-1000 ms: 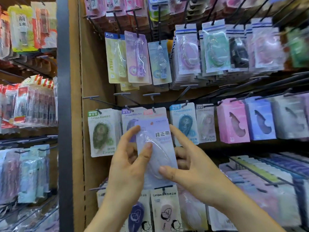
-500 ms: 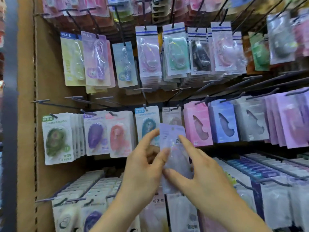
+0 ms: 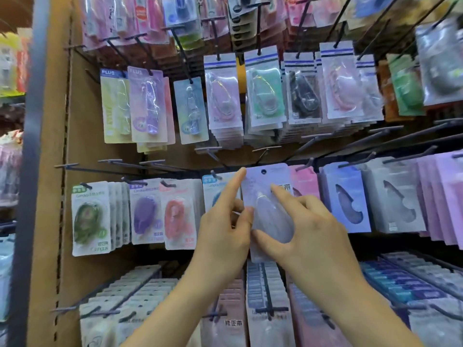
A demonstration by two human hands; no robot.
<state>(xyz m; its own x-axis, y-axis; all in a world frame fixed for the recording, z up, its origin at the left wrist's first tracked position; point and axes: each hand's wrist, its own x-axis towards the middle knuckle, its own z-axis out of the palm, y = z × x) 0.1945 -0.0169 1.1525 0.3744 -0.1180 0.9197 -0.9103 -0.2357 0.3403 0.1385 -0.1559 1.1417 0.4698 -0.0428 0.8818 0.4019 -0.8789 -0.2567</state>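
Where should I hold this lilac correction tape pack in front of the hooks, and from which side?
Pinch the lilac pack by the flat card's lower side edges, from below and in front, as the left hand and right hand do now. The blister bulges mid-card, so edges sit flatter, and a low grip likely keeps the top hang hole free.

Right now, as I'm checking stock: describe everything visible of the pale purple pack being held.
The pale purple pack is a flat card with a round hang hole on top and a clear plastic blister over a teardrop-shaped item. It is upright, not hung. The left hand pinches its left edge; the right hand holds its right side.
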